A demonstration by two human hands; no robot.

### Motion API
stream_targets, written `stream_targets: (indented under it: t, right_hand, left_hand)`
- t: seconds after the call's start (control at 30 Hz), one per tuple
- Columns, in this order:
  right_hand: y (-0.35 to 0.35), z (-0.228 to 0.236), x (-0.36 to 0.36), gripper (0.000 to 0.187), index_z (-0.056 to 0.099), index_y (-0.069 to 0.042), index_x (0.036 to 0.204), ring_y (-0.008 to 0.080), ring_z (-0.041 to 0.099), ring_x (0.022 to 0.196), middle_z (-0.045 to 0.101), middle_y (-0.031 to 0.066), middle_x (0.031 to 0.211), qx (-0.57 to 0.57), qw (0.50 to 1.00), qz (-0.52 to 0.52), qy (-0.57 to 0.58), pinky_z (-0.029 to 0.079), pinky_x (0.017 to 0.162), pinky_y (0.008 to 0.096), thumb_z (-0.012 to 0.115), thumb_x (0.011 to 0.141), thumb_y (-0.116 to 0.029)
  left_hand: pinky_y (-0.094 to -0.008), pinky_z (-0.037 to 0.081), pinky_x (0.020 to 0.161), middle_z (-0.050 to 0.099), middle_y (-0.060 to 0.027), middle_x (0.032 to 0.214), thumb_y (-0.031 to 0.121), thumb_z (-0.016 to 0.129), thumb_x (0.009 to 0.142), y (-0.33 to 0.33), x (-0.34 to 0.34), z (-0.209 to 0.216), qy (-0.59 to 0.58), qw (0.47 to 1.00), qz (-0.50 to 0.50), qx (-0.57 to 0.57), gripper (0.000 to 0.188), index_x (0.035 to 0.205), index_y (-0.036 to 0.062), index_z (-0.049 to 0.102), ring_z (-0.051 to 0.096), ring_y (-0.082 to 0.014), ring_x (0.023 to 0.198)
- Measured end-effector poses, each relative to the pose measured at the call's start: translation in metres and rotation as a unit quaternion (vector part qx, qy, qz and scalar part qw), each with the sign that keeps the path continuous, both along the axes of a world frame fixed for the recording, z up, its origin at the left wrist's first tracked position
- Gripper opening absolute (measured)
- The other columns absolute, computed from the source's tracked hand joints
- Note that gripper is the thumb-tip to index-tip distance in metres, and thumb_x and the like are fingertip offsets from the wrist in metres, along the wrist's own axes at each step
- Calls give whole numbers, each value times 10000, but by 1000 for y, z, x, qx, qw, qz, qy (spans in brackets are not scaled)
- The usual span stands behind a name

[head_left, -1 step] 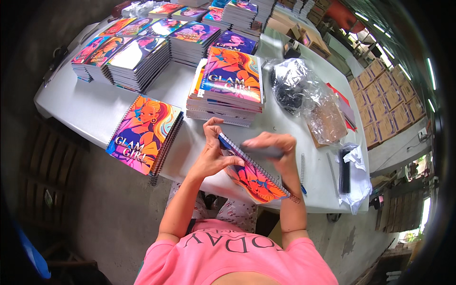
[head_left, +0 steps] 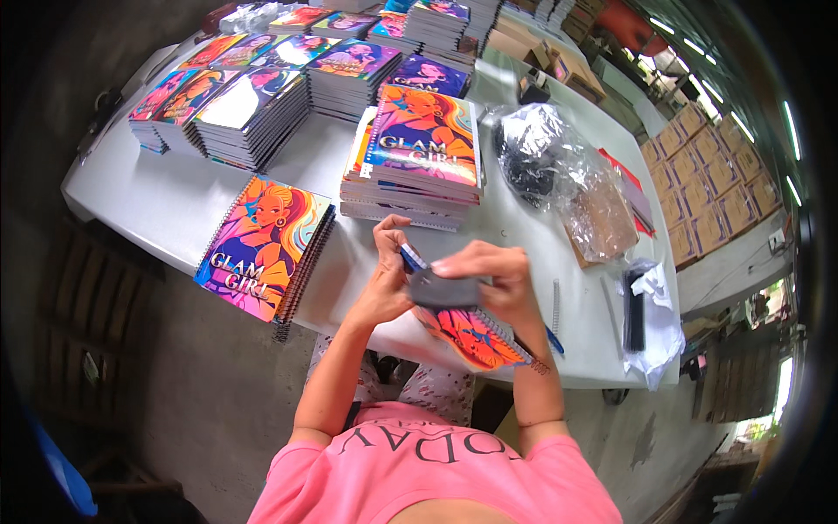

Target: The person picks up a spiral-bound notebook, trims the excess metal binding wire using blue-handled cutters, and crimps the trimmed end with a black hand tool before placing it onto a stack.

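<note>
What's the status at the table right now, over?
Left hand and right hand both gripping a spiral notebook over the table edge. Nothing blocking.

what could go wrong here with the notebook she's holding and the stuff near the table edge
The spiral notebook is held over the table's near edge by both the left hand and right hand; if a grip loosens it could fall to the floor. The notebook pile at the left overhangs the table edge and might be knocked off. The plastic bag by the right corner could also slide off.

Bare tabletop (head_left: 175, 205) leftward; notebook stack (head_left: 415, 157) blocks ahead.
</note>
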State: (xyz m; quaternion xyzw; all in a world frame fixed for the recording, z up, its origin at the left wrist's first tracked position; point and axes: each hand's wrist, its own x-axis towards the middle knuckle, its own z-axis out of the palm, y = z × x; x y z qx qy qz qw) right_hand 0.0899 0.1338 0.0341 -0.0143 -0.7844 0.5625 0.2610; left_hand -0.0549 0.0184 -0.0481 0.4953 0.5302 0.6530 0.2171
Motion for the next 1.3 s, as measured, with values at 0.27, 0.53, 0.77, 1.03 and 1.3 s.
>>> stream_targets:
  t: [0.27,0.53,0.77,1.03,1.3]
  right_hand:
    - [49,-11,50,368,668,-71,1070,263,621,980,654,154,1042,253,890,-370,-80,468,871,338,605,719,19]
    - [12,-52,135,500,543,-151,1249,312,472,1156,511,119,1266,347,718,-508,-325,347,974,471,680,772,-215]
    - [65,-103,183,301,626,-111,1072,350,568,1022,589,132,1132,213,662,-551,-461,471,841,430,640,798,-234]
    - [105,-86,245,428,578,-108,1187,340,542,1080,579,157,1165,267,642,-579,-426,364,966,509,614,830,-343]
    - [-39,-125,176,626,341,-173,1403,364,302,1271,347,130,1383,338,668,-511,-423,258,1009,559,475,890,-507]
  left_hand:
    - [-184,389,587,435,-23,909,180,746,752,6,2,0,-147,986,33,66,359,874,48,436,417,-63,785]
    - [-173,406,573,575,24,716,120,725,794,-43,6,54,-225,957,183,28,163,853,0,632,509,-34,625]
    - [-218,437,737,619,-62,907,25,721,751,-46,23,52,-143,973,180,32,252,994,-28,676,565,-121,839]
    - [-212,432,725,619,-70,887,-20,714,736,-51,40,47,-94,972,211,45,259,993,-21,681,554,-116,797]
    - [-232,443,690,641,-50,838,-43,701,727,-46,41,42,74,954,279,79,305,1026,11,679,547,-125,757]
